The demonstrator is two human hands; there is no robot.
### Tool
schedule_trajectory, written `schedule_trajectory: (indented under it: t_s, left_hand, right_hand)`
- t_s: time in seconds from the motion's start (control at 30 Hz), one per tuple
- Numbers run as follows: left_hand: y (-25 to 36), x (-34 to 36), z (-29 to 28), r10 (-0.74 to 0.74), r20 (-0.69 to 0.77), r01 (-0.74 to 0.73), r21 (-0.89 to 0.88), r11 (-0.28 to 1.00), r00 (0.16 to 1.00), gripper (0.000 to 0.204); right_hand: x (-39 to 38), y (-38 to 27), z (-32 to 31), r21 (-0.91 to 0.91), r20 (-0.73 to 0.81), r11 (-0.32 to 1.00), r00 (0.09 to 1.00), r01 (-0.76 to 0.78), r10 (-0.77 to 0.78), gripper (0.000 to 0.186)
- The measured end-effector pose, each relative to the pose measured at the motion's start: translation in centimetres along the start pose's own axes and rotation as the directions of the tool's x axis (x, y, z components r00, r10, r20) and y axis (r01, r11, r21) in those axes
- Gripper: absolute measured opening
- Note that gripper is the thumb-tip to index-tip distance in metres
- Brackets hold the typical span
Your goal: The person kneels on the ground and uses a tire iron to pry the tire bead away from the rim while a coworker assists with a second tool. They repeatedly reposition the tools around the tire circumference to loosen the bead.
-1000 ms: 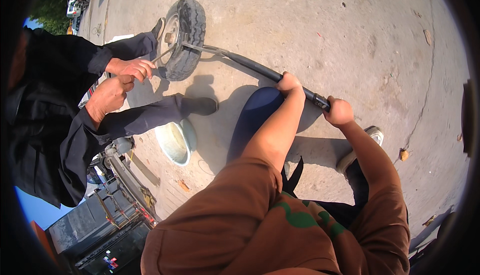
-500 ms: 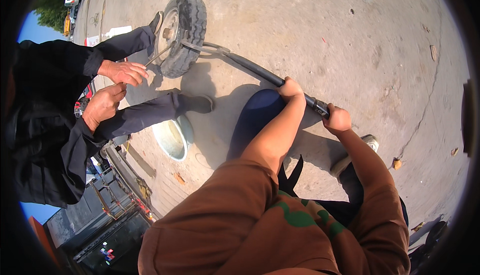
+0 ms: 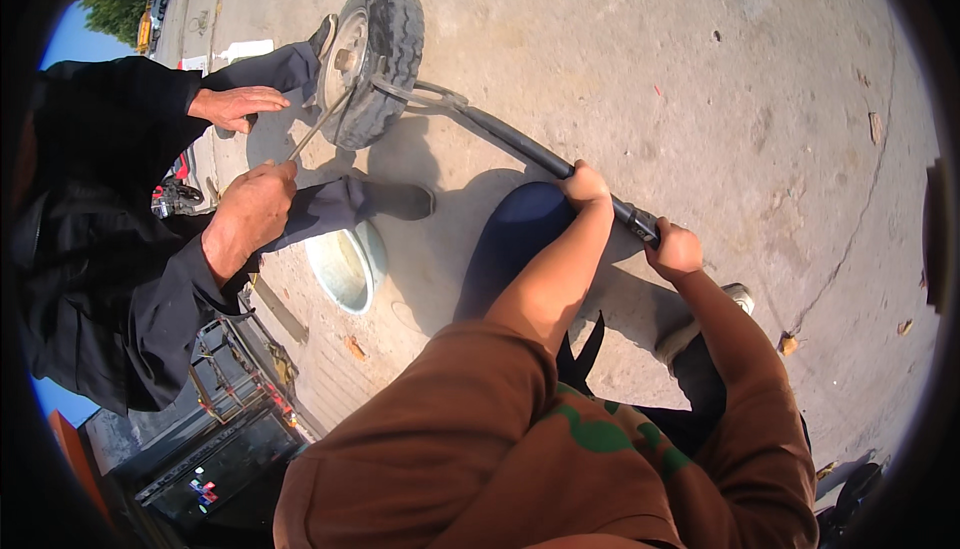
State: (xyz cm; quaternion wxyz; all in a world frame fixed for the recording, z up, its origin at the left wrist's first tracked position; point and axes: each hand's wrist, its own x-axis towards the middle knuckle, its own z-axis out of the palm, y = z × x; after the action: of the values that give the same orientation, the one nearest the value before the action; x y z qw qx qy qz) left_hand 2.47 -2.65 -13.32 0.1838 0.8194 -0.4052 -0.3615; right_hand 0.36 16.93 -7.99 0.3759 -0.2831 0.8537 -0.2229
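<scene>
Both my hands are closed on one long black bar (image 3: 510, 139): my left hand (image 3: 586, 187) partway along the shaft, my right hand (image 3: 678, 251) around its near end. At its far end, the bar's grey metal claw (image 3: 425, 99) hooks over the tread of a wheel with a worn tyre (image 3: 395, 59), which stands upright on the ground. To the left, a co-worker's lower hand (image 3: 252, 211) grips a thin metal rod (image 3: 318, 131) that reaches the wheel's rim side. The co-worker's other hand (image 3: 238, 107) is off the rod, fingers stretched out.
A pale basin (image 3: 348, 267) sits on the concrete by the co-worker's shoe (image 3: 402, 201). My bent knee (image 3: 522, 234) lies beneath the bar. A dark machine with a metal frame (image 3: 225, 459) fills the lower left. Dry leaves (image 3: 789, 344) lie at right.
The co-worker's lower hand has moved up onto the rod, while the upper hand has come off it and opened. My hands keep their hold on the bar; the view has shifted slightly.
</scene>
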Motion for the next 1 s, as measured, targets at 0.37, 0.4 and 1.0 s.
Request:
schedule_trajectory:
  t_s: [0.37, 0.4, 1.0]
  left_hand:
    - [0.4, -0.4, -0.2, 0.003, -0.006, -0.003, 0.006, 1.0, 1.0, 0.045]
    - [0.7, -0.7, -0.4, -0.01, -0.005, 0.011, 0.009, 1.0, 1.0, 0.047]
    - [3.8, -2.8, -2.1, -0.09, 0.031, 0.087, 0.086, 0.992, 0.995, 0.06]
  right_hand:
    - [0.3, 0.2, 0.1, 0.02, -0.007, 1.0, 1.0, 0.022, -0.022, 0.031]
    - [0.3, 0.2, 0.1, 0.02, -0.003, 0.999, 1.0, 0.025, -0.025, 0.031]
    - [-0.1, -0.5, -0.4, -0.037, -0.026, 0.999, 0.999, 0.026, -0.027, 0.027]
